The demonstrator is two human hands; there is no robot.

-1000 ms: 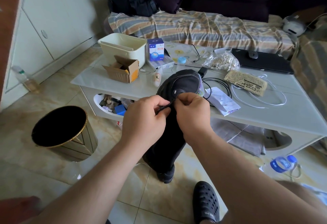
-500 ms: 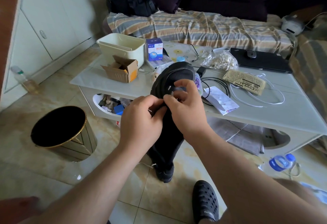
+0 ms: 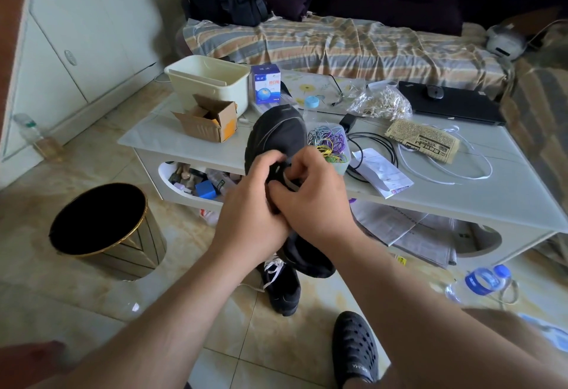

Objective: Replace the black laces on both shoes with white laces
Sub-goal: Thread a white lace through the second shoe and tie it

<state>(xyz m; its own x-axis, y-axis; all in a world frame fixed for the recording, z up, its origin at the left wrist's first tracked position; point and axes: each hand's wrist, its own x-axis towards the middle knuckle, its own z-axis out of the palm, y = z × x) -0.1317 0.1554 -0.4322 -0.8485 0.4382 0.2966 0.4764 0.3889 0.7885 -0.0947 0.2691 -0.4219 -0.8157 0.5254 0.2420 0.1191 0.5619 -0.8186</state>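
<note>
The black shoe [image 3: 278, 140] is held in the air in front of the desk's [image 3: 461, 201] near edge, toe pointing up and away, so that the eyelet area faces the person. The left hand [image 3: 249, 219] has its fingers curled round the shoe's body from the left side, which appears to serve as a brace. The right hand [image 3: 313, 201] is curled against the lacing area, fingertips pressed in at a pale strand [image 3: 289, 181] between the two hands; whether that strand is the lace end cannot be told, as the fingers cover most of it. The likely step is working a lace through the eyelets of this shoe.

The second shoe [image 3: 281, 284] stands on the floor below the hands, near the desk's near edge, and already shows white lacing [image 3: 273, 267]. One shoe therefore appears finished.

A loose white cord [image 3: 442, 170], possibly spare lace, lies on the desk toward its right part, beside a printed paper packet [image 3: 424, 140]. A waste bin [image 3: 101, 229] stands on the floor to the left.
</note>
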